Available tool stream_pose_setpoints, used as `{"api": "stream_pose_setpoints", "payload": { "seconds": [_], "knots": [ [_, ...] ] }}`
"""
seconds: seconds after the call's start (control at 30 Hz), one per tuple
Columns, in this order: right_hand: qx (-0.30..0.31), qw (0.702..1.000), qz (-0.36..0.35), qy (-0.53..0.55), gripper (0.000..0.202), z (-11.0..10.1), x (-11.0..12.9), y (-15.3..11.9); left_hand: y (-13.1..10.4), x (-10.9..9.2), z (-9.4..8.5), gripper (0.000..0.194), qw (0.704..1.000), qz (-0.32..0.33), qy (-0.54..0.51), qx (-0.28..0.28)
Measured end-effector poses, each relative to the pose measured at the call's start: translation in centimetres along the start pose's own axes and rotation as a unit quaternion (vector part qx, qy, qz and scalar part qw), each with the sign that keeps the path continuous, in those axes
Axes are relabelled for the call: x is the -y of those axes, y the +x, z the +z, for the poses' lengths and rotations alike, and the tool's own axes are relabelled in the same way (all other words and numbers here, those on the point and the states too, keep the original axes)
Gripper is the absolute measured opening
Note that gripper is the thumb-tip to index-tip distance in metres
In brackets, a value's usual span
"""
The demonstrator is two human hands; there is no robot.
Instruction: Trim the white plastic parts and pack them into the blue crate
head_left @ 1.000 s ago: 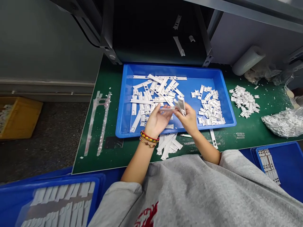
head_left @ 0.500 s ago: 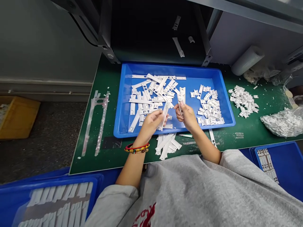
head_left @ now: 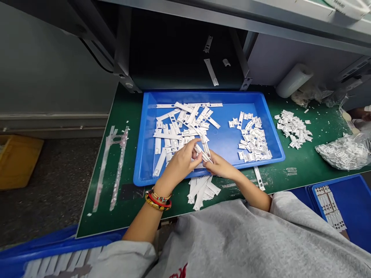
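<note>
My left hand [head_left: 180, 161] is closed on a slim white plastic strip [head_left: 200, 151], pinched between thumb and fingers. A second white plastic piece [head_left: 205, 146], long and slotted, rises from the closed fingers of my right hand [head_left: 219, 166]. The two pieces meet at their lower ends, at an angle; whether they are joined I cannot tell. Both hands are over the front of a blue tray [head_left: 232, 99]. In its left half lies a jumble of long white strips [head_left: 167, 136]; short white clips [head_left: 255, 137] are heaped in its right half.
Loose white strips [head_left: 199, 193] lie before the tray on the green table [head_left: 130, 212]. To the right are a pile of clips [head_left: 294, 127] and a filled plastic bag [head_left: 344, 150]. A dark conveyor belt [head_left: 179, 58] stands behind. Blue trays [head_left: 355, 200] flank me below table height.
My hands have come together, bringing the two held white pieces into contact at their lower ends; before, they were apart. The view has tilted slightly, shifting the tray lower.
</note>
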State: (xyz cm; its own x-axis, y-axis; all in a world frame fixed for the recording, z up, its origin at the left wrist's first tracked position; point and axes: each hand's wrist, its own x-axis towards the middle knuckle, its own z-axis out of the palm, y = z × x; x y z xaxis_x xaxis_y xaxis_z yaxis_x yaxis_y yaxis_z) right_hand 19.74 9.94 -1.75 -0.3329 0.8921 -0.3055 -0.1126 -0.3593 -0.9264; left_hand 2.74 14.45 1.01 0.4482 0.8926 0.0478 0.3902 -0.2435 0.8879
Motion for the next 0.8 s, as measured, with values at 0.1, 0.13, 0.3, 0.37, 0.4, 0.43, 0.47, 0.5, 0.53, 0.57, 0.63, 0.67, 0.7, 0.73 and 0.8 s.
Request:
{"api": "stream_pose_setpoints", "payload": {
  "seconds": [0.1,0.13,0.3,0.37,0.4,0.43,0.47,0.5,0.53,0.57,0.63,0.67,0.7,0.73,0.8],
  "knots": [
    [0.061,0.996,0.022,0.057,0.026,-0.5,-0.3,-0.3,0.6,0.1,0.0,0.045,0.997,0.032,0.054,0.048],
    [0.074,0.994,0.029,0.081,0.024,-0.8,-0.3,-0.4,0.9,0.4,-0.1,0.045,0.995,0.046,0.064,0.064],
    [0.077,0.982,0.074,0.157,0.024,-2.6,-0.1,-0.5,4.9,2.1,-0.8,0.030,0.995,0.052,0.065,0.051],
    [0.060,0.983,0.058,0.166,0.026,-3.0,-0.3,-0.4,7.8,3.2,-1.0,0.025,0.997,0.021,0.081,-0.001],
    [0.048,0.984,0.044,0.169,0.030,-3.1,-0.6,-0.3,9.4,3.9,-0.9,0.023,0.995,0.010,0.100,-0.025],
    [0.037,0.984,0.031,0.171,0.036,-3.1,-0.8,-0.2,11.0,4.5,-0.7,0.020,0.992,0.005,0.118,-0.040],
    [0.026,0.984,0.022,0.172,0.043,-3.1,-1.1,-0.1,12.6,5.2,-0.2,0.018,0.990,-0.001,0.130,-0.046],
    [0.018,0.985,0.018,0.172,0.048,-3.1,-1.3,0.1,14.0,5.8,0.4,0.020,0.989,-0.009,0.139,-0.042],
    [0.010,0.985,0.019,0.173,0.051,-3.0,-1.5,0.2,15.3,6.3,1.1,0.025,0.988,-0.013,0.149,-0.033],
    [0.005,0.984,0.022,0.175,0.052,-3.0,-1.6,0.4,16.3,6.8,1.9,0.030,0.986,-0.010,0.166,-0.021],
    [-0.004,0.984,0.030,0.178,0.053,-3.0,-1.6,0.5,17.8,7.4,3.5,0.039,0.975,0.002,0.222,0.006],
    [-0.008,0.983,0.032,0.180,0.054,-3.0,-1.5,0.5,18.3,7.5,4.1,0.039,0.968,0.010,0.249,0.021],
    [-0.009,0.983,0.033,0.182,0.054,-3.0,-1.5,0.6,18.6,7.6,4.6,0.036,0.962,0.017,0.270,0.034],
    [-0.010,0.983,0.033,0.183,0.054,-3.0,-1.4,0.6,18.7,7.6,4.9,0.031,0.958,0.023,0.282,0.045],
    [-0.009,0.982,0.034,0.185,0.054,-3.1,-1.3,0.6,18.6,7.5,5.0,0.021,0.955,0.029,0.288,0.058]
  ]
}}
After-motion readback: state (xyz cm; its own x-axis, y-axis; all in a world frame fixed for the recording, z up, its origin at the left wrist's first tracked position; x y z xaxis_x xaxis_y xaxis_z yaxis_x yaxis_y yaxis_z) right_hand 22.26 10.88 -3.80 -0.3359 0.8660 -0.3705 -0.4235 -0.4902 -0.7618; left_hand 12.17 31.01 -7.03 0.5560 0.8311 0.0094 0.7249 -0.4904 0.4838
